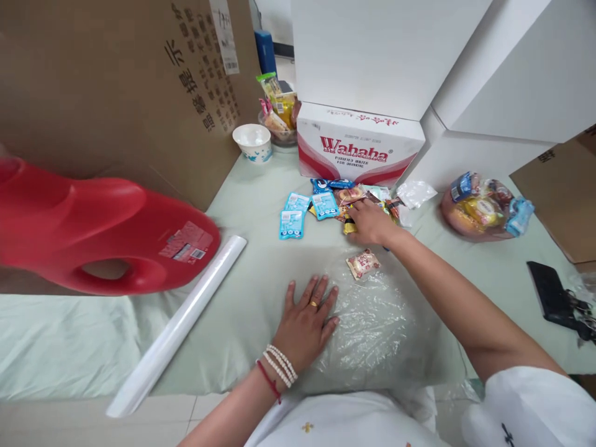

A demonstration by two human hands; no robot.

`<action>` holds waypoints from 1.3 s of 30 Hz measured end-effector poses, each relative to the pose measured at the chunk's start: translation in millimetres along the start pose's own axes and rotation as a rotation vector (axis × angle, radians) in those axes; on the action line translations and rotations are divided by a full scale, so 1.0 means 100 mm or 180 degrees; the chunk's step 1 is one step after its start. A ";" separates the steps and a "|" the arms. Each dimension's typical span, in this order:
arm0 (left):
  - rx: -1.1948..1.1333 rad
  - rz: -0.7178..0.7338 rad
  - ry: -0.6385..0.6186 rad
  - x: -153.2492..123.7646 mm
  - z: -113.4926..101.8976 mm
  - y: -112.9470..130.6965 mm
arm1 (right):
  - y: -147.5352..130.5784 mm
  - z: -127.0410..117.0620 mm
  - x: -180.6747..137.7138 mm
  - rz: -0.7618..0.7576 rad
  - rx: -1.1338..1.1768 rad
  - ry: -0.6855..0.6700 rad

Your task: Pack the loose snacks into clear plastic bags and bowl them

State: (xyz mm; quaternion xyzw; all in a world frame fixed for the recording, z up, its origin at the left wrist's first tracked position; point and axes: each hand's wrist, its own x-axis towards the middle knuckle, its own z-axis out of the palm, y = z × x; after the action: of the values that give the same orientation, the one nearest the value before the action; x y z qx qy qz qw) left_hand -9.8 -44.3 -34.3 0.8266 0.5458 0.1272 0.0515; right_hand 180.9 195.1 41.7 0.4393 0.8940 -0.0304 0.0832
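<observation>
My left hand (pixel 305 323) lies flat on the table with its fingers spread, beside a sheet of clear plastic film (pixel 372 329). My right hand (pixel 370 222) reaches into a pile of small wrapped snacks, its fingers curled round a yellow snack packet (pixel 349 227). Part of that packet is hidden under the fingers. Blue-and-white sachets (pixel 292 225) lie just left of the pile. One beige-and-brown snack packet (pixel 363 264) lies by itself between my two hands. Behind the pile stands a Wahaba carton (pixel 358 146) with red and white print.
A large red plastic bottle (pixel 116 226) and a white roll (pixel 181 323) occupy the left. Further back are a paper bowl (pixel 252 144) and a snack-filled bowl (pixel 284 133). Another snack bowl (pixel 449 217) and a black phone-like object (pixel 549 292) lie right. Cardboard (pixel 116 93) rises behind.
</observation>
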 end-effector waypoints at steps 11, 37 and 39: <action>-0.0099 -0.0040 -0.0079 0.01 -0.04 0.00 | -0.06 -0.11 0.65 0.0589 0.0335 0.0070; -0.0281 -0.0657 -0.0346 -0.15 0.00 0.21 | -0.77 0.15 -1.82 0.0237 0.0804 -0.0247; -0.0285 -0.0702 -0.0349 -0.18 -0.01 0.21 | -0.85 0.26 -1.80 0.0323 0.0667 -0.0267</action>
State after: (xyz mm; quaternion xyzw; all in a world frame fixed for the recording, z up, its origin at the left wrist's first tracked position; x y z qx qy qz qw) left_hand 2.1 -69.1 -31.0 0.7642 0.6235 0.0995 0.1318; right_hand 224.5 -0.5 45.7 0.4886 0.8582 -0.1378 0.0757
